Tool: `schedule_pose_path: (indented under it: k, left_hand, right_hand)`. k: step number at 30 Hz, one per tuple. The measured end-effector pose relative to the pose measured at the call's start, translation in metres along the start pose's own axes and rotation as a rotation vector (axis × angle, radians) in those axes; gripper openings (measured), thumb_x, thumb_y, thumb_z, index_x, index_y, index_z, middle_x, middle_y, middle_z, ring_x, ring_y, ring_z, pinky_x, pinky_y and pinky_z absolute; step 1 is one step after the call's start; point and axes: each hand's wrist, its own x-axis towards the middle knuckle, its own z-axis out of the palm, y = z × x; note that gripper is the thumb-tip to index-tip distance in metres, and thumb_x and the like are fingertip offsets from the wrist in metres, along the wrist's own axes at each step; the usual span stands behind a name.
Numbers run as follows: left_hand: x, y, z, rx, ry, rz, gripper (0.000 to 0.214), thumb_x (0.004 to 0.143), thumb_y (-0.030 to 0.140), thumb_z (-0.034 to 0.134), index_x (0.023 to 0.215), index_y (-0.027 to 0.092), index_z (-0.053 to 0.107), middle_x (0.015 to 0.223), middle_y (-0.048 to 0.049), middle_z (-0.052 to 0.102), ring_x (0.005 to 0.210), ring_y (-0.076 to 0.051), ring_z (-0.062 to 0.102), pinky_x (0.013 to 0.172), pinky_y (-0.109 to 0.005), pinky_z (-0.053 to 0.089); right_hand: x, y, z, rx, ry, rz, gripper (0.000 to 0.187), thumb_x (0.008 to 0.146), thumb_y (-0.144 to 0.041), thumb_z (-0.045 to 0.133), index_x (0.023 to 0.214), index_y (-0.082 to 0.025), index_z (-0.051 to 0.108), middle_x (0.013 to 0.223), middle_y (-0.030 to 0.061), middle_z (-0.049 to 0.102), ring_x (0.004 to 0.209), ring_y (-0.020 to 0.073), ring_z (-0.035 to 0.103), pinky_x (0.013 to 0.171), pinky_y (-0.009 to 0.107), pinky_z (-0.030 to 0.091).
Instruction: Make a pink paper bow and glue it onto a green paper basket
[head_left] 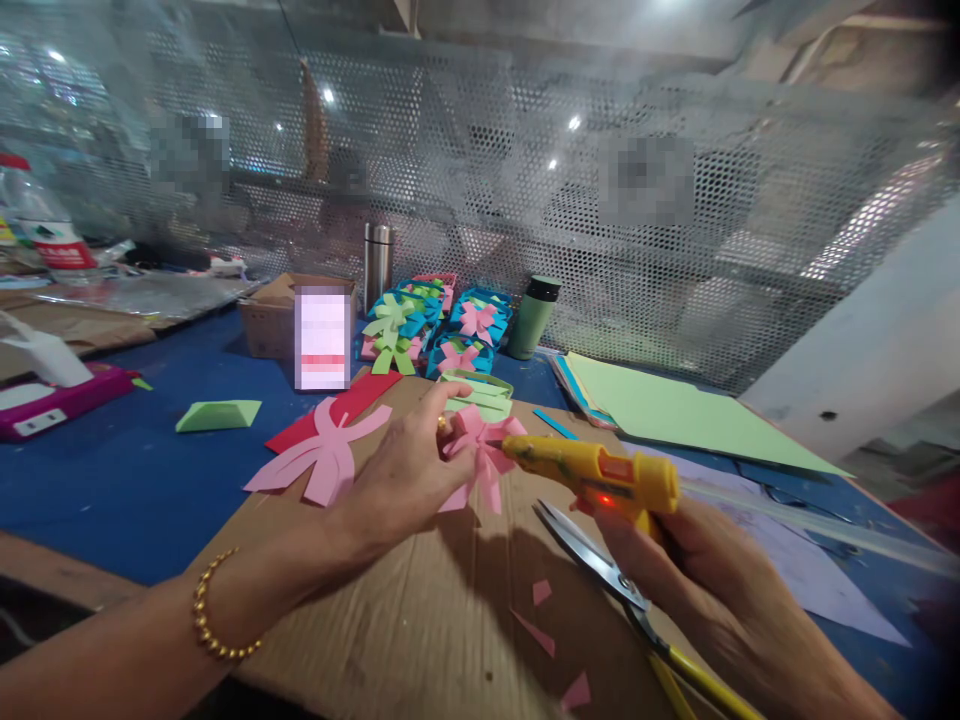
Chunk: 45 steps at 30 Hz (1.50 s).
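Note:
My left hand (pixel 424 450) pinches a pink paper flower (pixel 487 465) above the cardboard sheet (pixel 390 600). In my right hand (pixel 697 580) is a yellow hot glue gun (pixel 600 475) with a small red light glowing; its nozzle points at the flower's middle and seems to touch it. Just behind the flower lies a light green paper piece with a strip handle (pixel 480 395). Scissors (pixel 615 580) with yellow handles rest under my right hand. Left of my left hand, a larger pink paper cutout (pixel 326 455) overlaps a red paper strip (pixel 349 405).
Finished-looking paper baskets with flowers (pixel 469 325) stand at the back. Beside them are a steel flask (pixel 378 265), a green tumbler (pixel 534 318) and a cardboard box (pixel 266 315). Coloured paper sheets (pixel 697 410) are stacked right. Pink scraps (pixel 541 592) lie in front.

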Motion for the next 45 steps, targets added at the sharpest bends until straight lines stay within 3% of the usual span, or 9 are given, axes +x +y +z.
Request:
schedule_pose_path:
  k: [5, 12, 21, 28, 33, 38, 45]
  left_hand:
    - [-0.001, 0.002, 0.000, -0.017, -0.004, -0.011, 0.051, 0.079, 0.015, 0.061, 0.129, 0.025, 0.055, 0.086, 0.0001, 0.063, 0.070, -0.014, 0.059, 0.064, -0.027, 0.048]
    - [-0.002, 0.002, 0.002, 0.016, -0.009, 0.015, 0.048, 0.080, 0.015, 0.059, 0.127, 0.025, 0.055, 0.083, 0.0007, 0.062, 0.068, -0.014, 0.058, 0.064, -0.027, 0.047]
    - [-0.001, 0.002, 0.002, -0.047, 0.007, 0.010, 0.049, 0.079, 0.015, 0.061, 0.127, 0.022, 0.056, 0.084, -0.0003, 0.062, 0.069, -0.014, 0.058, 0.064, -0.026, 0.047]
    - [-0.001, 0.000, 0.001, -0.007, -0.022, 0.015, 0.045, 0.081, 0.016, 0.059, 0.125, 0.026, 0.055, 0.086, 0.0004, 0.063, 0.070, -0.014, 0.059, 0.065, -0.028, 0.048]
    - [-0.001, -0.001, 0.002, -0.001, -0.018, 0.002, 0.047, 0.081, 0.017, 0.060, 0.126, 0.028, 0.054, 0.086, 0.0008, 0.062, 0.072, -0.015, 0.060, 0.065, -0.028, 0.048]
    - [-0.002, -0.001, 0.002, -0.023, -0.031, -0.010, 0.050, 0.079, 0.017, 0.062, 0.127, 0.029, 0.053, 0.093, -0.0009, 0.064, 0.078, -0.017, 0.063, 0.070, -0.030, 0.049]
    - [-0.002, 0.001, 0.002, -0.011, -0.034, -0.021, 0.047, 0.081, 0.018, 0.060, 0.127, 0.028, 0.054, 0.083, 0.0016, 0.061, 0.070, -0.015, 0.059, 0.065, -0.028, 0.046]
  right_hand:
    - [0.001, -0.002, 0.000, -0.003, 0.022, 0.014, 0.045, 0.095, -0.051, 0.043, 0.059, -0.024, 0.046, 0.052, -0.0017, 0.044, 0.043, 0.0126, 0.040, 0.035, 0.023, 0.034]
    - [0.004, 0.001, 0.002, -0.031, 0.004, -0.049, 0.044, 0.097, -0.052, 0.041, 0.065, -0.023, 0.052, 0.057, 0.0021, 0.058, 0.045, 0.0159, 0.051, 0.039, 0.026, 0.043]
    - [-0.001, 0.006, 0.002, -0.058, -0.019, -0.005, 0.045, 0.098, -0.050, 0.040, 0.064, -0.023, 0.050, 0.058, 0.0030, 0.057, 0.052, 0.0168, 0.057, 0.041, 0.024, 0.042]
    - [0.000, 0.005, 0.004, -0.076, 0.035, -0.054, 0.042, 0.097, -0.047, 0.043, 0.065, -0.022, 0.053, 0.054, 0.0010, 0.054, 0.045, 0.0139, 0.050, 0.038, 0.023, 0.041]
    - [-0.002, 0.009, 0.004, -0.077, 0.012, -0.038, 0.043, 0.097, -0.047, 0.044, 0.063, -0.022, 0.051, 0.057, 0.0024, 0.058, 0.048, 0.0148, 0.054, 0.040, 0.023, 0.042]
    - [-0.003, 0.009, 0.005, -0.038, 0.012, -0.008, 0.044, 0.096, -0.051, 0.044, 0.062, -0.023, 0.050, 0.054, 0.0004, 0.051, 0.048, 0.0149, 0.052, 0.037, 0.022, 0.039]
    - [-0.003, 0.009, 0.004, -0.038, -0.028, 0.021, 0.043, 0.096, -0.050, 0.044, 0.062, -0.023, 0.047, 0.058, 0.0008, 0.052, 0.051, 0.0145, 0.051, 0.041, 0.023, 0.042]
